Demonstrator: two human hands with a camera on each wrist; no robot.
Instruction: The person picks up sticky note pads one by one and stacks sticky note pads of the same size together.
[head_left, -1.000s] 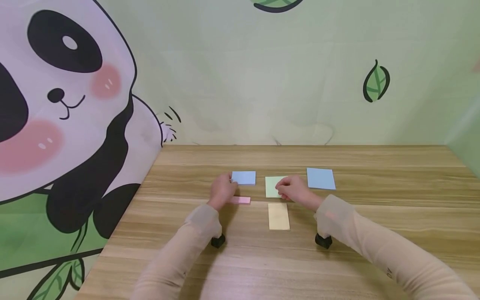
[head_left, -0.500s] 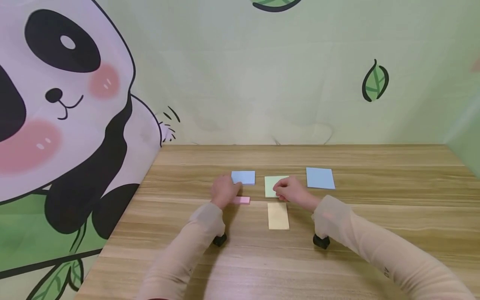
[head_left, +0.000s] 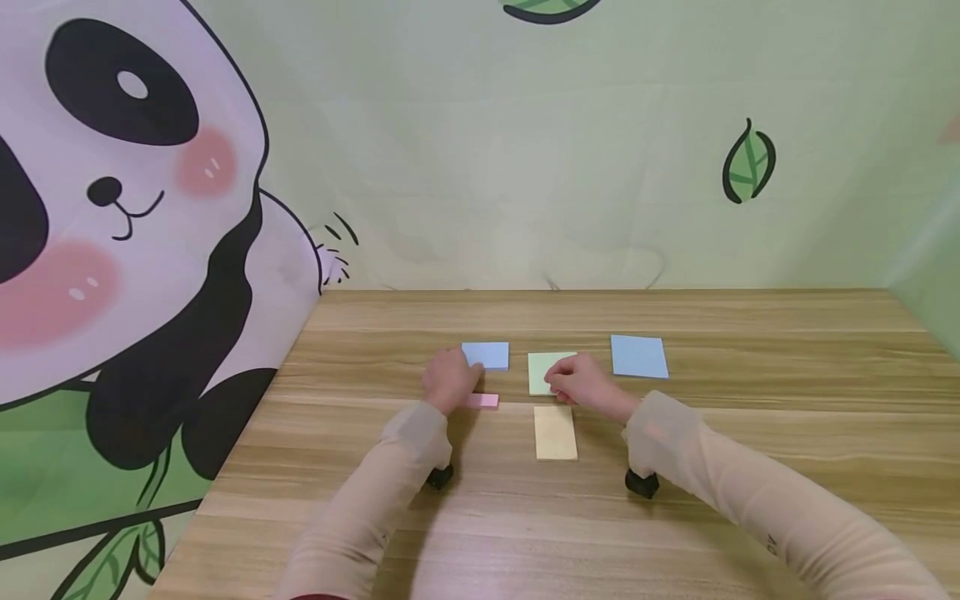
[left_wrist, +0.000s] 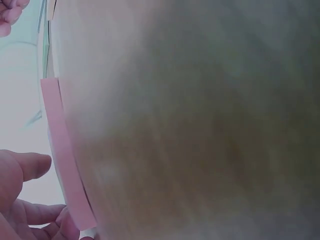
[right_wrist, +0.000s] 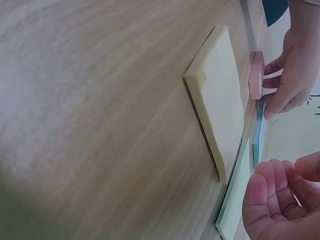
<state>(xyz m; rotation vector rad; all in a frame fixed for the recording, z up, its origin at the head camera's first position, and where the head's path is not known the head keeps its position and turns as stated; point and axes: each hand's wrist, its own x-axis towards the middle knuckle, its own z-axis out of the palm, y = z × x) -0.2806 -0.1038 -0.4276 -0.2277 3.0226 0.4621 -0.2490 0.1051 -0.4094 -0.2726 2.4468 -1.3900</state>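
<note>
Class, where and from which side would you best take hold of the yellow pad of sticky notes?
Probably pinch the yellow pad across its two long edges, coming from above at its near short end. It lies flat, long and narrow, with that end clear of the green pad and right hand.

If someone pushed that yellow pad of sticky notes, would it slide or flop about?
The yellow sticky-note pad lies flat on the wooden table, so it would probably slide, not roll or tip. Its visibly thick edge suggests a fairly stiff, light block; single sheets would likely bend.
</note>
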